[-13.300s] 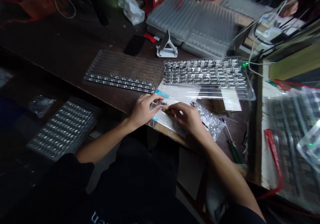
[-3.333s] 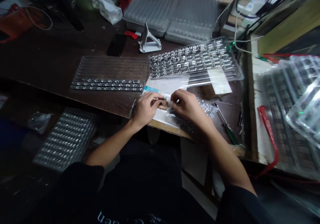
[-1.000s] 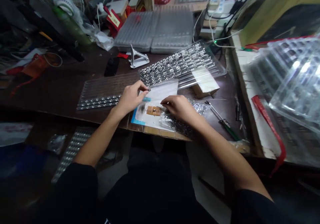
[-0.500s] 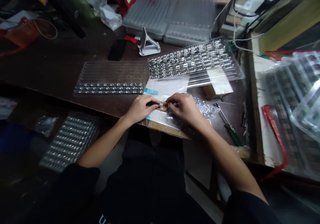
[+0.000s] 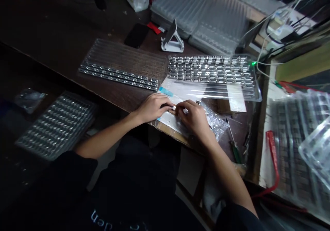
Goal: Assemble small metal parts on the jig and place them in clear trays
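Fingers of both hands pinch a small shiny metal part.

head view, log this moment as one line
left hand: pinching small metal part | right hand: fingers on same part | under hands: white sheet | right of hands: bag of parts

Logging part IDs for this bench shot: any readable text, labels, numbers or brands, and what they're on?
Dark shirt: pale lettering at the bottom edge, upside down and cut off, not readable.
Parts in the clear tray: any markings too small and blurred to read.
Small metal part between left hand and right hand: no legible marking.
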{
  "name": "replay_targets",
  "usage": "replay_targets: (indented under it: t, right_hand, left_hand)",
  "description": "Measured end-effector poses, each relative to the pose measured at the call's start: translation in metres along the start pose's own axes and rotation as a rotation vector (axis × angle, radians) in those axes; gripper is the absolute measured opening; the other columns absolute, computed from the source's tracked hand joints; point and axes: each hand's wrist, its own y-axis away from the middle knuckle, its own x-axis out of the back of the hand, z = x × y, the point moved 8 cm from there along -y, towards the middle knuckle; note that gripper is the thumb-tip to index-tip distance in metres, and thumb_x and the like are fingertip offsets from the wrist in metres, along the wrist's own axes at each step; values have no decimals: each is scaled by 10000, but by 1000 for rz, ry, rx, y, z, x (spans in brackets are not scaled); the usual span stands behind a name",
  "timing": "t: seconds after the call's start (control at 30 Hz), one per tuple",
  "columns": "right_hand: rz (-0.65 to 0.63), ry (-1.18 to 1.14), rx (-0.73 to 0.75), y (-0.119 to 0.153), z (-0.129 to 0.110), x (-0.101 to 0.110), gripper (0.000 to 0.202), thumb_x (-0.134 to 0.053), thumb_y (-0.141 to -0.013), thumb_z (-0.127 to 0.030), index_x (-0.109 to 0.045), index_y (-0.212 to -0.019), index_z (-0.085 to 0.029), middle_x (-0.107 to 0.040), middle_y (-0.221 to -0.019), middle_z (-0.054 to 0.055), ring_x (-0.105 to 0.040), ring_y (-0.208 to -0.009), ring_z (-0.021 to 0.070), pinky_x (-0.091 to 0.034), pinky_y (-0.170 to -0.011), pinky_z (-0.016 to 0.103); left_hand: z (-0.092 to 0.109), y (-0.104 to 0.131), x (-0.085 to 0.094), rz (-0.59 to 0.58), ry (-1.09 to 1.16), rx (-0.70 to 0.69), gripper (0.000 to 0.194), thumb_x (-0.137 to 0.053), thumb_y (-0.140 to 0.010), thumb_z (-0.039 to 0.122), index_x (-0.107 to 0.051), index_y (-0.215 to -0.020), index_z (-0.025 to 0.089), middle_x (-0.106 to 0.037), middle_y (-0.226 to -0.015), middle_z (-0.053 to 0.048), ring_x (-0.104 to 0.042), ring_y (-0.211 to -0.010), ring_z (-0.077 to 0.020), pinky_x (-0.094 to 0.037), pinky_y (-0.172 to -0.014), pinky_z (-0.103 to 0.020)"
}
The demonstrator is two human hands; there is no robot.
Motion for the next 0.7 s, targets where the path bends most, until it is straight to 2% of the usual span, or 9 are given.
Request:
replay_targets:
  t: [0.07, 0.13, 0.27, 0.33, 0.4, 0.5, 0.6, 0.7]
  right_hand:
    - [-2, -16, 44, -1, -5, -3, 206, -550, -897, -129, -731, -989, -164, -727, -956, 83, -669, -841, 193, -496, -775, 282]
    - [-15, 21, 107, 0, -11, -7, 197, -553, -914, -136, -725, -1008, -157, -724, -961, 87, -661, -858, 199, -492, -781, 287]
    - [-59, 266, 209, 3, -23, -17, 222, -510, -994, -211, -725, -1019, -158, -705, -970, 116, -623, -887, 232, -465, -804, 329]
    - [-89, 304, 221, 4, -24, -17, 239, -497, -1012, -239, -721, -1060, -173, -704, -988, 110, -619, -902, 231, -454, -808, 328]
    - [-100, 297, 174, 4, -19, -10, 256, -490, -1018, -254, -712, -1125, -186, -708, -1022, 101, -627, -903, 224, -448, -796, 320]
    - [-76, 337, 22, 7, 0, 9, 259, -557, -978, -295, -710, -1146, -169, -710, -1057, 115, -636, -904, 235, -436, -767, 326]
    - [-109, 375, -89, 12, 16, 18, 222, -627, -914, -304, -731, -1055, -167, -717, -1001, 110, -631, -854, 238, -402, -703, 322]
    - [-167, 335, -105, 14, 18, 14, 196, -554, -929, -223, -739, -974, -180, -728, -965, 91, -624, -794, 207, -362, -662, 308]
  left_hand:
    - [-5, 2, 9, 94, -20, 66, 39, -679, -901, 160, -712, -895, 181, -760, -935, -40, -689, -902, -195, -501, -838, -321]
    - [-8, 5, 13, 120, -88, 132, 46, -666, -905, 153, -703, -908, 179, -756, -943, -41, -682, -915, -204, -496, -850, -330]
    - [-7, 7, 4, -6, -243, 133, 77, -683, -896, 197, -692, -972, 191, -744, -1001, -42, -655, -983, -240, -475, -893, -365]
    - [-7, 7, 4, -6, -252, 138, 89, -684, -900, 212, -688, -987, 194, -742, -1021, -43, -651, -997, -241, -472, -899, -366]
    - [-6, 6, 6, 39, -222, 155, 71, -676, -908, 206, -687, -977, 194, -743, -1013, -41, -656, -982, -231, -477, -890, -359]
    - [1, 1, 6, 109, -139, 134, 51, -693, -900, 204, -687, -948, 187, -741, -978, -40, -663, -946, -213, -485, -873, -346]
    - [14, -4, -4, 98, -83, 82, 64, -735, -870, 207, -684, -898, 180, -732, -900, -33, -661, -871, -199, -486, -829, -334]
    - [20, -7, -16, 65, -73, 59, 89, -764, -844, 208, -684, -873, 181, -714, -828, -22, -645, -809, -196, -478, -781, -330]
